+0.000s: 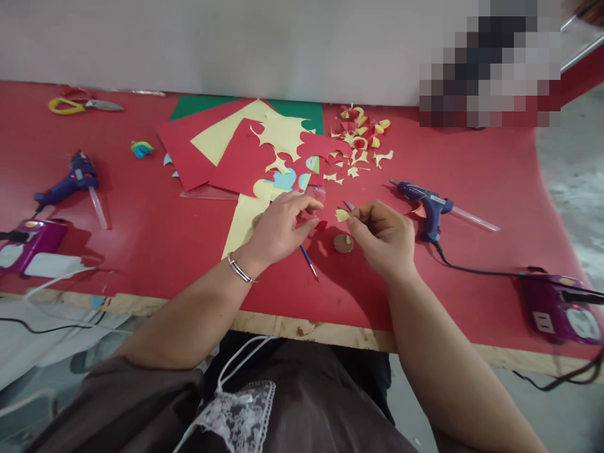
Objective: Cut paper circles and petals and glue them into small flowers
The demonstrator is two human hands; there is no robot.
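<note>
My right hand (384,236) pinches a small piece of yellow paper (342,216) between thumb and finger. A grey pointed tip (348,205) shows just behind those fingers; what it belongs to is hidden. My left hand (287,226) hovers to the left of the paper piece, fingers curved, thumb and forefinger apart with nothing seen between them. Below the paper piece lies a small round brown disc (340,245) with a pale bit on it. A thin blue brush or pen (309,261) rests on the red tabletop (302,296) beneath my left hand.
Red, yellow and green paper sheets (198,154) lie at the back, beside scraps and folded red-yellow pieces (361,129). Blue glue guns (431,207) stand on both sides, with cords and purple power strips (542,302). Scissors (85,105) lie far left. A person is at the upper right.
</note>
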